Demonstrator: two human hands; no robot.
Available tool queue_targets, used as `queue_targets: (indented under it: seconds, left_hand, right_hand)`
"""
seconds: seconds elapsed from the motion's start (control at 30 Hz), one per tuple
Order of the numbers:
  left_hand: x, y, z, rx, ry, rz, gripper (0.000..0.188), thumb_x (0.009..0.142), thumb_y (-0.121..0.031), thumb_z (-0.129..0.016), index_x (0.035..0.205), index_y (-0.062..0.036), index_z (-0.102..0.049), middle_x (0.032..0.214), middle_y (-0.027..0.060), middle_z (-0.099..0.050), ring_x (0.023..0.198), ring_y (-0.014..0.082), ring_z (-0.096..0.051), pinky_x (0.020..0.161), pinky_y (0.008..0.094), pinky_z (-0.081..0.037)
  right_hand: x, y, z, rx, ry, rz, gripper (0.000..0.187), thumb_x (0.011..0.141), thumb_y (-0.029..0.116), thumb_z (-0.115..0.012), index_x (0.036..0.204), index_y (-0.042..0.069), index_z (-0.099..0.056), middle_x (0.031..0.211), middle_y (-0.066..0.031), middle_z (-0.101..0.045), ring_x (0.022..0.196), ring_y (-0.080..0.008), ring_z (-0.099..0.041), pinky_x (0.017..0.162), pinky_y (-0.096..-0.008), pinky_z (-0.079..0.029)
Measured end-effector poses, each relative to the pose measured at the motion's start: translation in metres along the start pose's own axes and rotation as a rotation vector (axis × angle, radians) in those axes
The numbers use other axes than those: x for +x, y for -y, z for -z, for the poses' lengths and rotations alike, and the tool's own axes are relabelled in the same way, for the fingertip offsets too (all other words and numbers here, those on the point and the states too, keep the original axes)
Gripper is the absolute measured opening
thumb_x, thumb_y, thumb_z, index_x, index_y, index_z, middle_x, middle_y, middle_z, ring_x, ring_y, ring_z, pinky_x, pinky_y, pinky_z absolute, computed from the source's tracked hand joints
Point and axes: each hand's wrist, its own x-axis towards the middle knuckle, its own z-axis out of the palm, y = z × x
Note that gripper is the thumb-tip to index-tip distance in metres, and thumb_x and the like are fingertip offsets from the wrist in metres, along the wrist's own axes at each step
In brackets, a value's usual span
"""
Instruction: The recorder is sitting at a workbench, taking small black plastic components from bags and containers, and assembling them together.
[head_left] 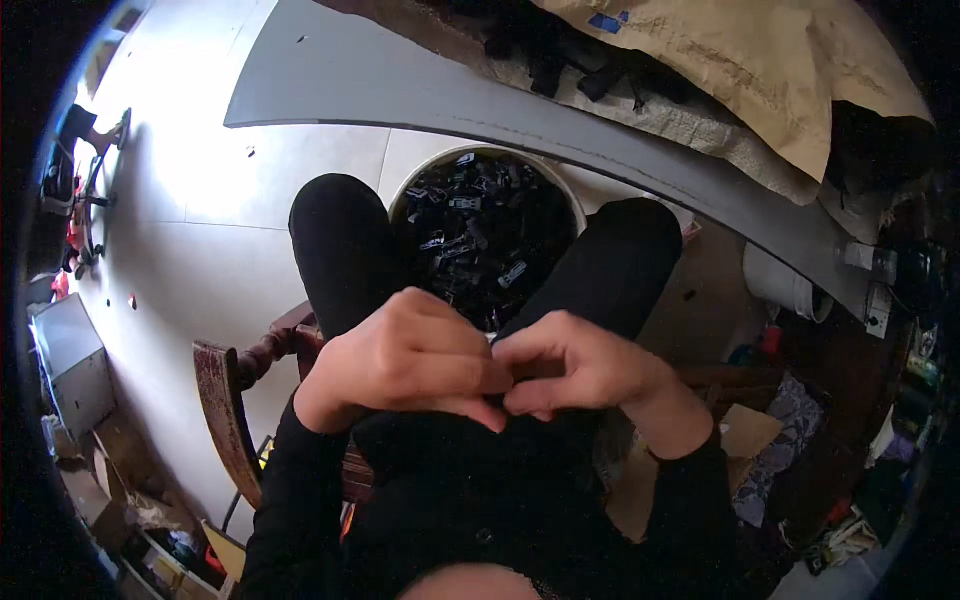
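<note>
My left hand [405, 355] and my right hand [580, 368] meet over my lap, with the fingers of both curled and the fingertips close together. Whatever they pinch between them is too small or too hidden to name. Just beyond, between my knees, stands a round pale-rimmed bucket [578, 195] filled with small black plastic pieces [470, 225], some showing shiny, clip-like shapes. The bucket's near side is partly covered by my legs and hands.
A grey tabletop [400, 80] crosses the far side, with brown paper [740, 70] and black pieces on it. A wooden chair arm [220, 400] curves at my left. Boxes [75, 365] line the left edge; a white container [785, 280] lies at right.
</note>
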Motion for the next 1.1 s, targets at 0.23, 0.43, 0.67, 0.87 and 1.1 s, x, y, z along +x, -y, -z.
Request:
queue_targets:
  seconds: [0.23, 0.43, 0.67, 0.87, 1.1]
  left_hand:
    - [0.001, 0.006, 0.000, 0.038, 0.010, 0.037, 0.025, 0.065, -0.022, -0.074, 0.079, -0.0060, -0.062, 0.066, 0.0040, -0.055, 0.056, 0.0191, -0.057, 0.046, 0.0278, -0.043]
    - [-0.015, 0.024, -0.014, -0.517, -0.472, 0.472, 0.016, 0.074, -0.009, -0.064, 0.086, 0.0011, -0.058, 0.084, 0.0080, -0.056, 0.066, 0.0134, -0.055, 0.057, 0.0232, -0.043]
    - [-0.037, 0.040, -0.032, -1.092, -0.746, 0.633, 0.023, 0.087, -0.022, -0.048, 0.073, -0.0050, -0.047, 0.072, 0.0032, -0.045, 0.057, 0.0120, -0.044, 0.051, 0.0217, -0.035]
    - [-0.028, 0.038, -0.025, -0.985, -0.834, 0.739, 0.009, 0.083, -0.012, -0.058, 0.084, -0.0058, -0.051, 0.072, -0.0010, -0.047, 0.061, 0.0085, -0.048, 0.054, 0.0195, -0.038]
    - [0.007, 0.037, -0.021, -0.142, -0.659, 0.685, 0.031, 0.072, -0.008, -0.068, 0.099, -0.0014, -0.055, 0.079, 0.0007, -0.055, 0.074, 0.0079, -0.050, 0.068, 0.0206, -0.042]
  right_hand:
    - [-0.002, 0.001, 0.005, -0.506, -0.153, 0.286, 0.019, 0.079, 0.010, -0.060, 0.093, -0.001, -0.057, 0.077, -0.0072, -0.057, 0.063, -0.0118, -0.054, 0.057, -0.0255, -0.043]
    - [0.006, 0.043, 0.089, -1.408, -1.429, 0.625, 0.021, 0.078, 0.011, -0.060, 0.099, 0.005, -0.059, 0.082, -0.0069, -0.053, 0.061, -0.0179, -0.054, 0.057, -0.0296, -0.044]
    - [0.021, 0.074, 0.117, -1.994, -1.440, 0.414, 0.029, 0.075, 0.010, -0.061, 0.103, 0.019, -0.060, 0.079, -0.0046, -0.046, 0.071, -0.0240, -0.054, 0.058, -0.0360, -0.044]
    - [0.018, 0.072, 0.128, -2.168, -1.450, 0.621, 0.036, 0.071, 0.012, -0.065, 0.105, 0.021, -0.059, 0.071, -0.0025, -0.046, 0.066, -0.0216, -0.056, 0.055, -0.0337, -0.045]
    - [0.024, 0.042, 0.062, -2.202, -1.427, 0.674, 0.039, 0.064, 0.015, -0.069, 0.102, 0.012, -0.061, 0.064, -0.0026, -0.045, 0.055, -0.0183, -0.050, 0.048, -0.0304, -0.040]
